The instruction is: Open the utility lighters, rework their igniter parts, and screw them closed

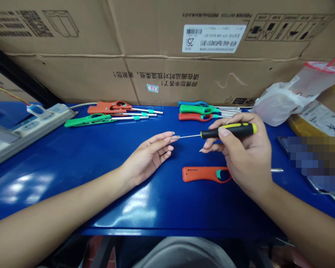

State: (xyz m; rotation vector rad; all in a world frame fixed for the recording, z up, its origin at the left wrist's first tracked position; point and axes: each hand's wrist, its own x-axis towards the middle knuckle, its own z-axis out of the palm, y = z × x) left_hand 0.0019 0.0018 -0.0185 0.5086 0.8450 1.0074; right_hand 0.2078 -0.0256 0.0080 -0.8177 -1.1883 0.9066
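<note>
Head view, and from where I stand the biggest thing is the wall of corrugated cardboard cartons behind a glossy blue table, its smooth top throwing back the ceiling light. At the far left sits a white power strip; at the far right, a crumpled white plastic bag slumps against the cartons. Along the back of the table lie two groups of long-nosed lighters, their plastic bodies orange, green and blue, with slim metal tubes. Nearer, one orange lighter lies flat, its tube passing beneath the right hand. That hand's grip is clamped on a screwdriver with a black-and-yellow handle, its thin steel shaft pointing left above the table. The shaft's tip ends at the fingertips of the left hand, whose grip stands loosely apart; whether they touch, I cannot tell.
</note>
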